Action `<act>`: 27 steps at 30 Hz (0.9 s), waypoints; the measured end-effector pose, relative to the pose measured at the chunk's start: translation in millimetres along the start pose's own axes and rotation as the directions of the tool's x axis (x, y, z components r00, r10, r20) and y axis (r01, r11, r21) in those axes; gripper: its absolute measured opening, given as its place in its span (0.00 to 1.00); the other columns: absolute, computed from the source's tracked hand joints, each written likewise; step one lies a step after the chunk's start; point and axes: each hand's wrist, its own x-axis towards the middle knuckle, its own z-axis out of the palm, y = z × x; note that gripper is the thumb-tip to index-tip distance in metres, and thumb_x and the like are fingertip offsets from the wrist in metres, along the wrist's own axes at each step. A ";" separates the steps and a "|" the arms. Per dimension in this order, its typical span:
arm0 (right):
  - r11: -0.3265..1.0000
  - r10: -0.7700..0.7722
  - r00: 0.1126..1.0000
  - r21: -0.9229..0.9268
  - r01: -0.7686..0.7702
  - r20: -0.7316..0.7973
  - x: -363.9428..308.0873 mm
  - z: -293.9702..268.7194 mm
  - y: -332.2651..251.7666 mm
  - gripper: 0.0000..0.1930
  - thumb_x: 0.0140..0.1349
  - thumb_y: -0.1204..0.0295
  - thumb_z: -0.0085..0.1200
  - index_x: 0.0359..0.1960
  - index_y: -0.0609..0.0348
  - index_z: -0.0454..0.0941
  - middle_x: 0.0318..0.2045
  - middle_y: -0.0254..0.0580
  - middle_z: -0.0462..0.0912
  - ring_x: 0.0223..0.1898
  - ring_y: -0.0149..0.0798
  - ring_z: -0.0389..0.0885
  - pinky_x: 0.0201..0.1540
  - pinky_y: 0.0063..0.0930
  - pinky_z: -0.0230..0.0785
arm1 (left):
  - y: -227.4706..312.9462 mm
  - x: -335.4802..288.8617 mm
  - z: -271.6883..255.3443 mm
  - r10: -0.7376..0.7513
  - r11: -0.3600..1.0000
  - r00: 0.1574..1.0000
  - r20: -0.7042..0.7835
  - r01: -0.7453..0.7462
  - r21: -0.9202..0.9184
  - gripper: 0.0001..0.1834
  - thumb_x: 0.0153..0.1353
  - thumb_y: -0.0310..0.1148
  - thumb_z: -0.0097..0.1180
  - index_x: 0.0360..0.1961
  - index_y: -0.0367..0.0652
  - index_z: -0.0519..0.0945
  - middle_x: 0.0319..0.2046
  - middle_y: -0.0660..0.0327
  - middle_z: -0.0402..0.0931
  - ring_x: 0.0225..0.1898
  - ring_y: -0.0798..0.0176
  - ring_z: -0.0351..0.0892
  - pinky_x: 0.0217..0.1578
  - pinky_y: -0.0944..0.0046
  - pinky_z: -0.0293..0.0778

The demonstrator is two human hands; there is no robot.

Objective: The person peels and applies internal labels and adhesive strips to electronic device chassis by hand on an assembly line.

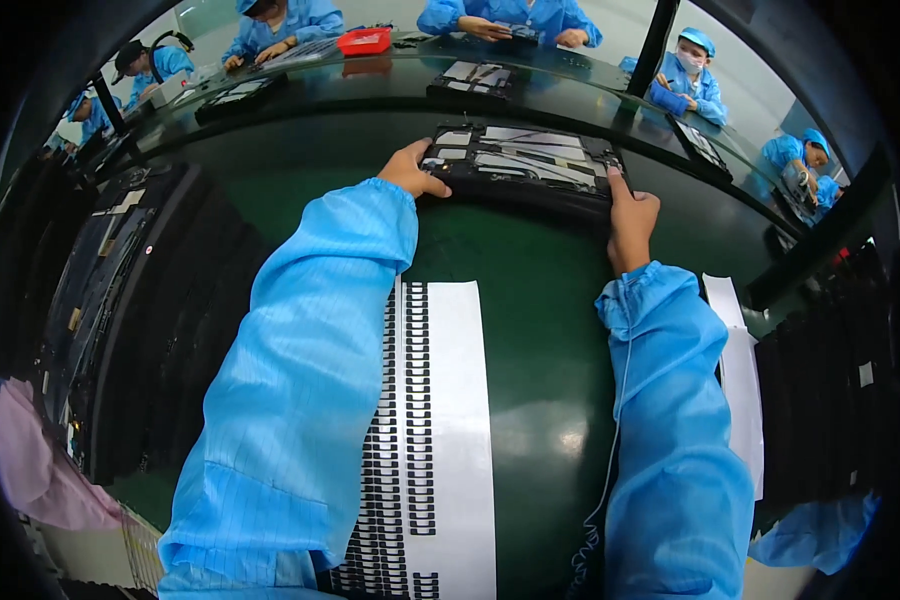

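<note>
My left hand (pixel 410 168) and my right hand (pixel 632 222) grip a black tablet housing (pixel 530 180) by its two ends, over the far part of the green table. Silvery flat battery-like blocks and thin cables show on the housing's upper face. My fingers curl round its ends, with the right thumb on top near the edge. Between my forearms lies a white sheet (pixel 460 390) bearing rows of small black die-cut pieces (pixel 421 400). Part of those rows is hidden by my left sleeve.
Tall stacks of black housings stand at the left (pixel 120 310) and right (pixel 820 410). White paper (pixel 735 370) lies by my right sleeve. A thin coiled cord (pixel 618 430) runs from my right cuff. Beyond, a raised glass shelf (pixel 370 85) holds more housings and a red tray (pixel 364 41); several co-workers sit there.
</note>
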 end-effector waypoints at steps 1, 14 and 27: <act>1.000 -0.011 1.000 0.004 0.011 0.002 -5.8 1.9 -4.1 0.28 0.41 0.59 0.61 0.35 0.69 0.62 0.34 0.51 0.68 0.36 0.40 0.68 0.39 0.28 0.61 | -3.1 -0.4 -1.9 0.027 0.998 0.999 -0.046 -0.029 -0.050 0.49 0.23 0.19 0.64 0.53 0.25 0.55 0.49 0.47 0.63 0.50 0.56 0.64 0.50 0.68 0.59; 0.548 -0.080 0.696 0.615 -0.567 0.713 -93.5 -97.1 -133.6 0.11 0.56 0.69 0.49 0.37 0.64 0.71 0.33 0.47 0.77 0.33 0.39 0.78 0.37 0.32 0.73 | 118.5 -104.6 -23.4 0.304 0.837 0.949 -0.087 -0.310 -0.451 0.40 0.30 0.13 0.46 0.54 0.38 0.61 0.41 0.56 0.69 0.37 0.65 0.71 0.32 0.71 0.70; 0.905 0.318 0.900 0.187 -0.382 0.298 -221.4 -289.2 -110.4 0.21 0.61 0.61 0.36 0.47 0.67 0.67 0.42 0.46 0.73 0.43 0.35 0.72 0.46 0.25 0.65 | 111.1 -269.8 20.5 0.092 0.636 0.707 0.701 -0.584 0.505 0.42 0.39 0.46 0.62 0.52 0.33 0.60 0.55 0.42 0.51 0.57 0.43 0.50 0.56 0.50 0.43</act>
